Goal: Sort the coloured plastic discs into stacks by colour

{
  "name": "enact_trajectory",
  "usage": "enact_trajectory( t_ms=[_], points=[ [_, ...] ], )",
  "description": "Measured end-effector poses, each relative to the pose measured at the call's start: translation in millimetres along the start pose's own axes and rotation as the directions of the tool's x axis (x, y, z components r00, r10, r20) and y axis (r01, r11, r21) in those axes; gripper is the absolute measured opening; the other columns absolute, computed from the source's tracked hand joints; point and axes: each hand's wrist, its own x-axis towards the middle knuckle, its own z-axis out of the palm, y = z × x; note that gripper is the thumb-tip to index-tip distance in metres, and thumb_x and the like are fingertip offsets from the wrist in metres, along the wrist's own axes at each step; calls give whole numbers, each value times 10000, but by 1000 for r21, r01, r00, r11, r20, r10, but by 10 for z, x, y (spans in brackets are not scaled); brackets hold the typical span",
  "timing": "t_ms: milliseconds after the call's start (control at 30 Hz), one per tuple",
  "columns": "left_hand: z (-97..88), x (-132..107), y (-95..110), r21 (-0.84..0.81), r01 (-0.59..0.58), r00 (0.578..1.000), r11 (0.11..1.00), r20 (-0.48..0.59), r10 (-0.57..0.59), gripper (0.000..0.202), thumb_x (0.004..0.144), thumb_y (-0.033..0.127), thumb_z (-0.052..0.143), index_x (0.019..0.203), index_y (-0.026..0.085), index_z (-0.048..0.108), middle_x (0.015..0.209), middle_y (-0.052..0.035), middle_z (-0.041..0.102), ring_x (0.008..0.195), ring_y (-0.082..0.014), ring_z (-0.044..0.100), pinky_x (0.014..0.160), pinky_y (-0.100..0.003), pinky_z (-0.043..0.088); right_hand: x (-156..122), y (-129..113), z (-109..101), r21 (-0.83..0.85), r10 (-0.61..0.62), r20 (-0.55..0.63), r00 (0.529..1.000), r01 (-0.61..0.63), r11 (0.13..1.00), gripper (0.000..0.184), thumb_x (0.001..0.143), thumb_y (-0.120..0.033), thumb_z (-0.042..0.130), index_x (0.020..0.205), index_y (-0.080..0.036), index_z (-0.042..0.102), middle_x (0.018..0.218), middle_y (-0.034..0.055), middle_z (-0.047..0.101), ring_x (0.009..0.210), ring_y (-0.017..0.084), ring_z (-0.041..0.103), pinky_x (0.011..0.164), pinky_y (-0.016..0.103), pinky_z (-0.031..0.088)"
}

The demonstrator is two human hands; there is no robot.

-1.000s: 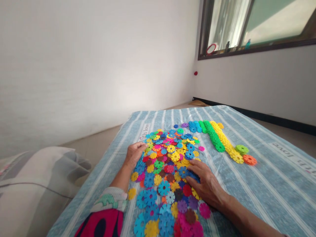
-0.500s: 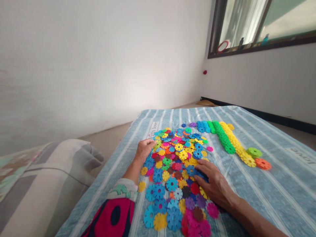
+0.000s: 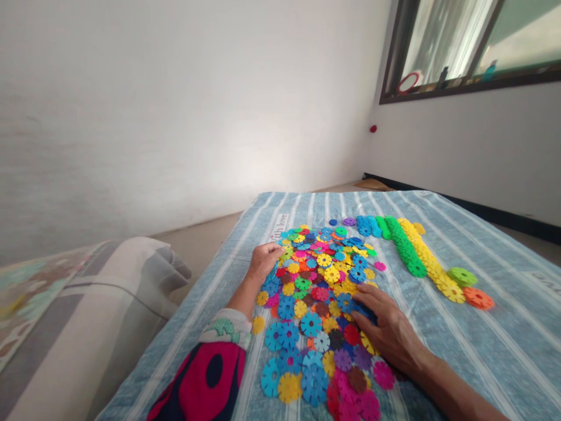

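Touching discs (image 3: 332, 274), striped cloth (image 3: 482, 339) beneath, mirror (image 3: 408, 83) perhaps

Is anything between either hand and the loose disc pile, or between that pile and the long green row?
Nothing visible blocks the left hand or right hand from the disc pile. A pink disc lies on the striped cloth between pile and green row.

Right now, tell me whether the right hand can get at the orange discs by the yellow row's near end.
Probably yes: the right hand rests at the right side of the mixed pile, and only striped cloth seems to lie between it and the orange discs.
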Motion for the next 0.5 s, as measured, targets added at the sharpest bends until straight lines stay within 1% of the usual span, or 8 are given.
enact_trajectory(
  t_ms=[233, 500],
  points=[
    [22, 10, -33, -11, 1, 1000, 1000, -5, -1, 313, 634, 442, 661, 734, 162, 758, 657, -6, 685, 669, -179, 593, 667, -293, 434, -1, 20, -3, 10, -17, -1, 1000, 17, 1000, 284, 865, -348, 581, 1069, -196, 708, 1249, 134, 649, 1185, 312, 588, 1027, 530, 468],
    [26, 13, -46, -15, -1, 1000, 1000, -5, 1, 288, 635, 425, 661, 718, 162, 748, 667, -4, 692, 682, -177, 597, 677, -288, 442, 7, 25, -14, 14, -9, -1, 1000, 9, 1000, 281, 861, -349, 577, 1053, -198, 716, 1242, 134, 654, 1175, 310, 597, 1025, 522, 472]
  ],
)
